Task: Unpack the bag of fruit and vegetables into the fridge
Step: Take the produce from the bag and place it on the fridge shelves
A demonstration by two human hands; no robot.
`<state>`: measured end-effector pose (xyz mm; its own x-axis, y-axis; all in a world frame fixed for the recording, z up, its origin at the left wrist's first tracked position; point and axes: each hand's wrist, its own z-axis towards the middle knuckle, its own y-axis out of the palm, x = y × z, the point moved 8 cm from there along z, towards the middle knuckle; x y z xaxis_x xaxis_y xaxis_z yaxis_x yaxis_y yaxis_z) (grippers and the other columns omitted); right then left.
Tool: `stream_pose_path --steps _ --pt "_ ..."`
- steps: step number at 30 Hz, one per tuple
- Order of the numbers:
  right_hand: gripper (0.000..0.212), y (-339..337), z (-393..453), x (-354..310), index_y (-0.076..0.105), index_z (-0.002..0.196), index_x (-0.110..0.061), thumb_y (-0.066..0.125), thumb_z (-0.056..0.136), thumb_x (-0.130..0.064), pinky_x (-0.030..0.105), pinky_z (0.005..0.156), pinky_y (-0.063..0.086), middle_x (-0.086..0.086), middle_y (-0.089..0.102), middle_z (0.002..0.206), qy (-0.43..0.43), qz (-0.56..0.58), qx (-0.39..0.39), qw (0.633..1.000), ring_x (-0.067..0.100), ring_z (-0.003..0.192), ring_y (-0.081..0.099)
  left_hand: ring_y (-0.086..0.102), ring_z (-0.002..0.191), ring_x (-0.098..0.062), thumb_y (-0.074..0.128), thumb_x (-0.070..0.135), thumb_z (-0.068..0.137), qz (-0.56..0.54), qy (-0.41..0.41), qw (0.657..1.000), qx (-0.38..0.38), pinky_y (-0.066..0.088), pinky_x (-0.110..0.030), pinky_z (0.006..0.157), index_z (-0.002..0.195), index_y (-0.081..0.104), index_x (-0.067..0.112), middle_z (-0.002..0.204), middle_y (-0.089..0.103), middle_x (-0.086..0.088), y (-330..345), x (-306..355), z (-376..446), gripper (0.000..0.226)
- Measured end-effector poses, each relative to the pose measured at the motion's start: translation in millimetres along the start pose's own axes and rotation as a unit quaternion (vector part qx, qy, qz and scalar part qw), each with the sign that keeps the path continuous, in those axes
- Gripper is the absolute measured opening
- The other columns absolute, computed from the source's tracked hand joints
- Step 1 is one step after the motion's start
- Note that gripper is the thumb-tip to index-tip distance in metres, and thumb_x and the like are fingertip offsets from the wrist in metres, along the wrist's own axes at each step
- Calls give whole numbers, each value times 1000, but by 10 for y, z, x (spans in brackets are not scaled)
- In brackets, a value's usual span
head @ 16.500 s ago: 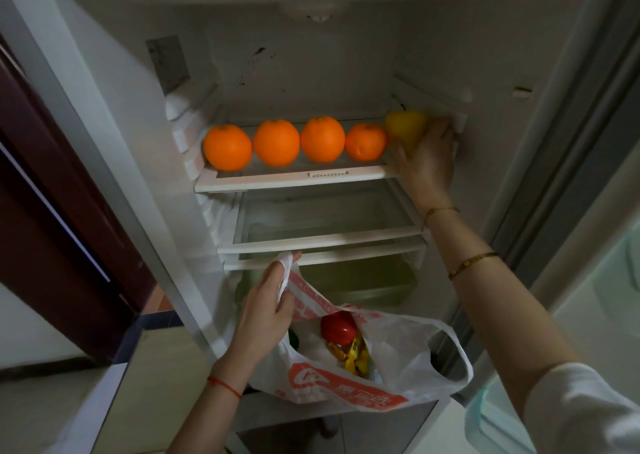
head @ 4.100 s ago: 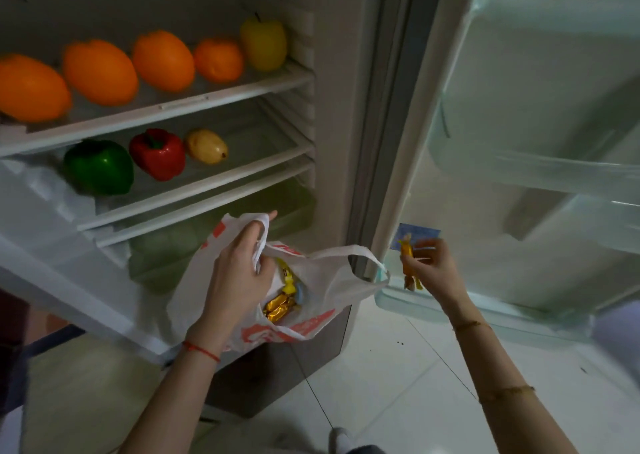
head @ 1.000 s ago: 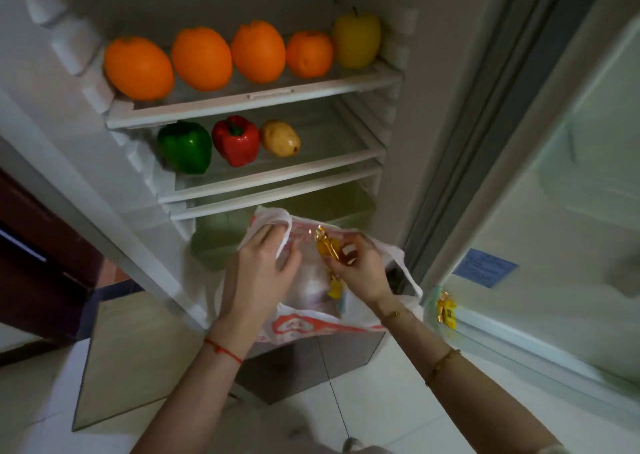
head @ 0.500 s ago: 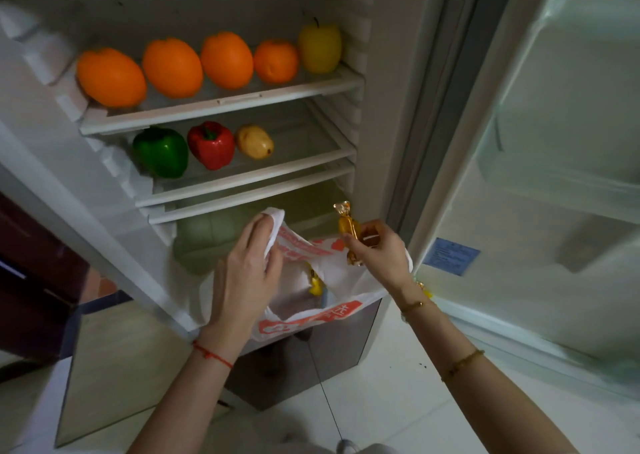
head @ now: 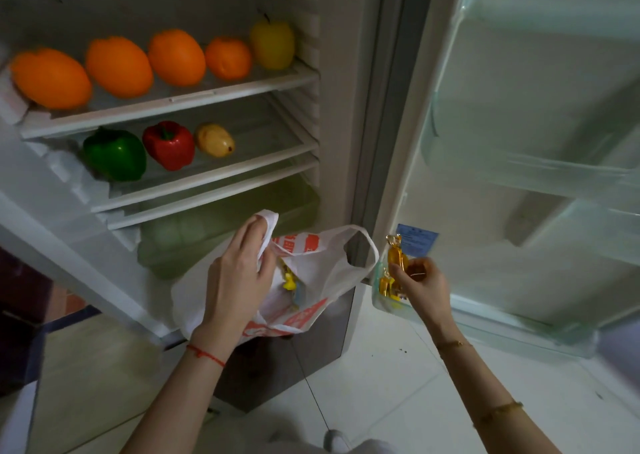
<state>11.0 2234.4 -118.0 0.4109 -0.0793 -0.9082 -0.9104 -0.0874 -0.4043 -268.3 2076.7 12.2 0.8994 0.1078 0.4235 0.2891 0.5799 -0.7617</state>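
Produce is shelved in the fridge (head: 332,114), the left hand (head: 235,280) grips the bag (head: 311,273) with wrapped sweets (head: 289,280) left, and the right hand (head: 420,284) pinches a gold sweet (head: 396,254) above the lower door rack (head: 485,329).

I've got two bare forearms coming up from the bottom of my view, no sleeves on either. The left hand (head: 239,280) has a thin red string bracelet (head: 206,354) knotted round the wrist, with a small bead or knot showing on the near side. The right hand (head: 424,285) carries a fine gold chain bracelet (head: 450,344) at the wrist, and further down that same forearm there's a second gold bracelet (head: 498,410), a bit chunkier, with what look like linked segments. Nails are short and plain as far as I can make out. At the bottom edge there's pale clothing (head: 346,448), too blurred to tell more.
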Motion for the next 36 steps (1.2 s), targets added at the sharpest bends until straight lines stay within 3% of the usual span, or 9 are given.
stream_pose_path --steps 4,8,11,16,19,25,28,32,36 --pt "30 -103 83 284 60 93 -9 76 82 -31 36 64 59 9 69 83 32 -28 15 999 25 75 69 66 100 -36 59 9 87 2 -6 1000 -5 60 -42 71 127 53 5 129 59 -16 47 17 -14 41" --pt "27 -132 212 531 65 64 -8 71 82 -27 40 72 58 5 69 59 85 -90 27 992 18 61 66 66 101 -36 59 10 87 -2 -17 1000 -6 59 -41 72 127 53 5 130 59 -16 69 2 -30 41" --pt "33 -47 357 661 69 55 -6 67 80 -27 38 74 58 6 70 57 131 -112 3 985 23 63 68 65 102 -35 58 11 87 1 -21 1000 0 57 -41 72 126 53 7 130 59 -14 53 -4 -34 40" --pt "25 193 508 767 71 81 1 65 82 -23 27 56 44 11 64 72 165 -172 -53 970 20 64 55 64 103 -33 54 13 87 4 -39 999 5 56 -40 72 126 52 10 130 59 -10 19 -38 -42 40" --pt "35 298 526 803 66 95 0 67 87 -34 26 56 37 11 63 85 163 -209 -85 961 20 71 54 64 100 -32 53 14 86 9 -41 999 6 54 -37 68 124 52 10 128 60 -10 -10 -37 -49 38" --pt "61 258 568 767 67 83 0 52 91 -58 33 62 46 16 68 83 123 -283 -100 946 28 74 62 64 89 -32 58 8 85 14 -39 999 16 49 -32 59 118 53 9 120 62 -11 -73 -31 -44 33" --pt "56 215 562 815 66 86 1 51 94 -52 28 49 43 17 68 86 133 -308 -112 936 27 69 62 64 92 -31 58 8 86 7 -37 999 16 52 -34 60 119 53 10 122 61 -10 -73 -50 -36 34" --pt "51 189 572 802 68 84 0 51 96 -46 37 73 52 17 70 88 118 -336 -115 927 31 82 66 64 95 -31 57 9 86 0 -33 999 17 53 -36 62 121 52 11 125 60 -10 -66 -75 -27 36" --pt "40 101 499 470 66 84 -7 49 96 -41 34 68 51 12 68 85 56 -378 -46 923 29 80 65 63 103 -30 55 10 87 -14 -32 999 16 56 -39 68 124 52 11 129 59 -7 -57 -124 -14 38"
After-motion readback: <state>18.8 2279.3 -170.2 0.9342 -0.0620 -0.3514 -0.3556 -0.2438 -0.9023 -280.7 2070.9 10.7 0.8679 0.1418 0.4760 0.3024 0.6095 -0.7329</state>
